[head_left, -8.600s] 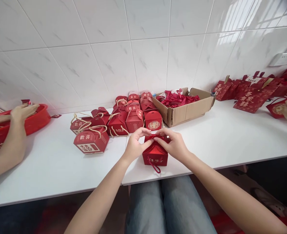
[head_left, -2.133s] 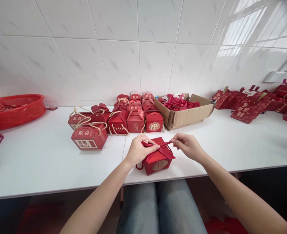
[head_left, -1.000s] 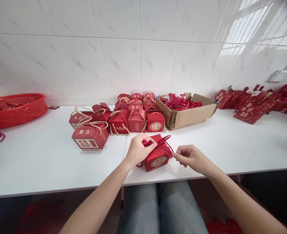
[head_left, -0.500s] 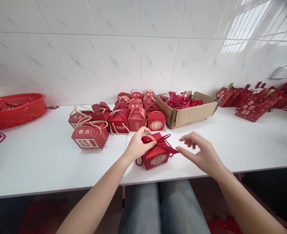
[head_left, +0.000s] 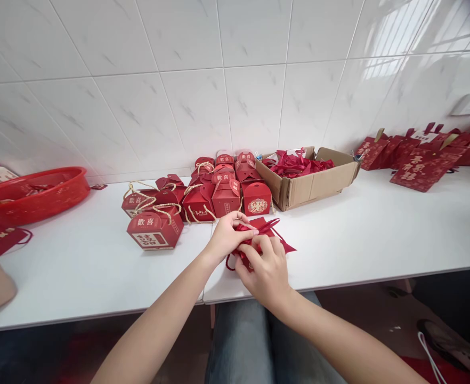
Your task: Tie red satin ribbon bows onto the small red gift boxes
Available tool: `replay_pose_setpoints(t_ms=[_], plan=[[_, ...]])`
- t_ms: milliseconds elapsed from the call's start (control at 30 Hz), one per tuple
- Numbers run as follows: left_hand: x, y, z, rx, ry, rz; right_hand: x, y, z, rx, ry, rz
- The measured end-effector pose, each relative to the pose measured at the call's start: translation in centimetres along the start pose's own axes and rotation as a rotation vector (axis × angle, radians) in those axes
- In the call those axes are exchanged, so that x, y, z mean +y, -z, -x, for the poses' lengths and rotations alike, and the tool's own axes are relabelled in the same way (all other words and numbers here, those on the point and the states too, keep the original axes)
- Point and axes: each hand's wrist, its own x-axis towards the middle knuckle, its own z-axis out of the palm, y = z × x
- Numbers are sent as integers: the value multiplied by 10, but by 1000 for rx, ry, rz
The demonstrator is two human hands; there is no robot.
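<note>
Just brought the right hand (head_left: 269,272) in from beside the tail of the red ribbon (head_left: 267,227), from open to bent fingers over the middle. So back to two-handed fiddling with the loops. Still pinching the ribbon with the left hand (head_left: 227,234). Can't tell about an actual grip on the right, too much overlap. Still got the red gift box (head_left: 258,221) near the front edge of the tabletop (head_left: 331,245), under both hands, but with way less of the front face showing than a moment ago.
</note>
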Motion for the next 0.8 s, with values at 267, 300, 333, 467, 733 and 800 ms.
replay_pose_setpoints(t_ms=[267, 300, 333, 467, 733, 800], plan=[[2, -1, 1, 42, 20, 40, 2, -5, 1, 14, 39, -121], [2, -1, 1, 45, 16, 42, 4, -5, 2, 7, 45, -152], [1, -1, 1, 49, 11, 42, 6, -5, 3, 2, 41, -186], [-2, -3, 1, 103, -11, 38, 12, -3, 3, -4, -17, -336], [-7, -6, -2, 141, -43, 26, 13, 1, 1, 21, -4, -478], [-9, -5, -4, 139, -50, 17, 13, 1, 3, -6, 17, -483]])
